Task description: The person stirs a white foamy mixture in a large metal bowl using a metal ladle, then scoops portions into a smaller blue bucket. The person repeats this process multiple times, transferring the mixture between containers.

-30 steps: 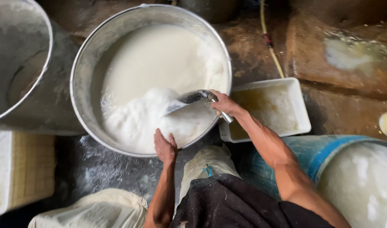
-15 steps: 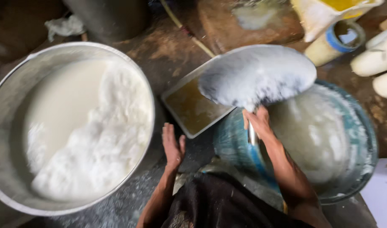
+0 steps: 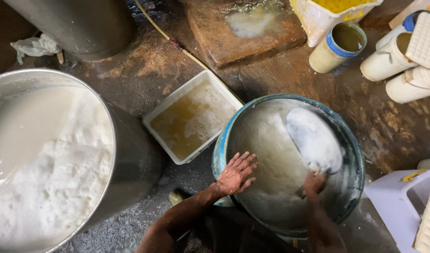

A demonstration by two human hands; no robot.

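Lowered now into the round blue tub, the flat curd-coated scoop stays gripped by right hand; left hand rests open-fingered on the rim.

The big steel vat is looking dull and matt, the blue plastic tub is showing a smeared, wet rim, and the concrete floor is glistening rough and damp.

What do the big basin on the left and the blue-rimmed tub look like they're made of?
The big basin looks like bare metal: dull grey sheen, thin rolled rim. The blue-rimmed tub seems to be plastic, judging by its coloured, scuffed wall, though white residue hides much of it.
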